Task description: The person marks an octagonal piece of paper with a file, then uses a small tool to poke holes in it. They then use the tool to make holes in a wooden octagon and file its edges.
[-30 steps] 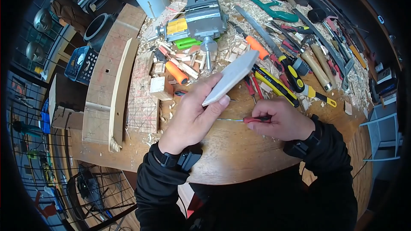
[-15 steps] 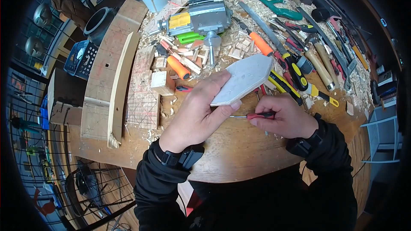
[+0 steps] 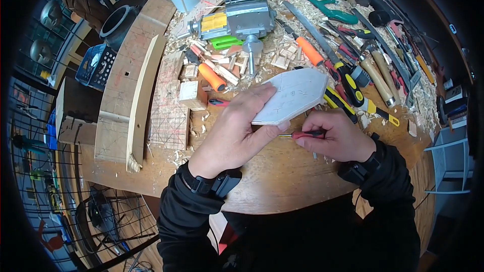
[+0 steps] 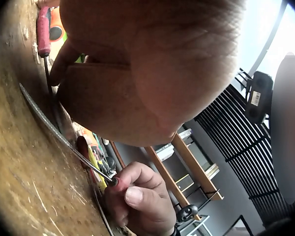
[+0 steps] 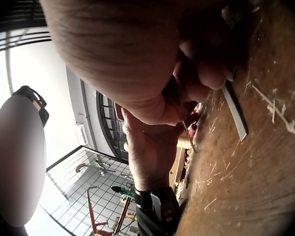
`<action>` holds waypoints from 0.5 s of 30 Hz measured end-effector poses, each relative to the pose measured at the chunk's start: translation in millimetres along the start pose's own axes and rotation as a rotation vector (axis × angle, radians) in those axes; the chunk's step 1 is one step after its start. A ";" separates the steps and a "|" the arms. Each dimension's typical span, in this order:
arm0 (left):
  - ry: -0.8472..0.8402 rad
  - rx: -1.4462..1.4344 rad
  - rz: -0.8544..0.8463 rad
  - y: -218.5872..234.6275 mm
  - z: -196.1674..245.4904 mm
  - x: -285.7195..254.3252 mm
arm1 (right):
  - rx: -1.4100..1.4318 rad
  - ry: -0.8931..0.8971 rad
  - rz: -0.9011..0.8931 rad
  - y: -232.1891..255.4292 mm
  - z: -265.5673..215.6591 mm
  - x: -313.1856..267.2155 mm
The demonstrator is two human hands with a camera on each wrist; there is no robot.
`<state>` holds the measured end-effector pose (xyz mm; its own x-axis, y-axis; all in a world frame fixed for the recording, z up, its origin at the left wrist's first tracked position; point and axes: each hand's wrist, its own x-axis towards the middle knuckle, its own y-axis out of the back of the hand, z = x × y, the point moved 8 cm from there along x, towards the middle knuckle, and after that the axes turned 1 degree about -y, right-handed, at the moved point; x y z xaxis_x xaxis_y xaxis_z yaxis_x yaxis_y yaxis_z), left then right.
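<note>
My left hand (image 3: 229, 131) grips a flat pale wooden piece (image 3: 295, 93) with cut corners and faint pencil marks, thumb along its near edge. The marked face is tilted up toward me, above the table. My right hand (image 3: 335, 136) holds a small file by its red and black handle (image 3: 305, 134). The file's slim, tapering, rough-surfaced blade (image 4: 56, 129) points left, low over the table, in the left wrist view. Seen from the head, most of that blade is hidden behind the left thumb and the wooden piece.
A metal vise (image 3: 248, 12) stands among shavings at the back. An orange-handled tool (image 3: 212, 76), a wood block (image 3: 192, 95) and a long curved strip (image 3: 143, 106) lie left. Files, a yellow-black cutter (image 3: 340, 103) and other tools crowd the right. A metal strip (image 5: 235, 110) lies under my right hand.
The wooden piece has turned from nearly edge-on to showing its marked face. Less of the file's blade shows past my left thumb. The right hand keeps its hold and has shifted slightly.
</note>
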<state>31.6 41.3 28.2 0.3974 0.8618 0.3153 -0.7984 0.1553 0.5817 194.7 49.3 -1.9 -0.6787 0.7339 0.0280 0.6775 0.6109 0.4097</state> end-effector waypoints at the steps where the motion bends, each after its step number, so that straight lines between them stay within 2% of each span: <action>1: 0.008 0.019 -0.028 -1.6 -0.9 -0.7 | -0.017 -0.002 0.002 0.2 0.5 0.0; 15: 0.027 0.019 -0.034 -0.7 -0.5 -0.5 | -0.010 -0.029 -0.003 -0.4 5.8 0.1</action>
<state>31.7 41.0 27.3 0.4113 0.8691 0.2748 -0.7761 0.1759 0.6056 196.0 50.9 -7.4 -0.6722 0.7404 -0.0002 0.6723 0.6105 0.4186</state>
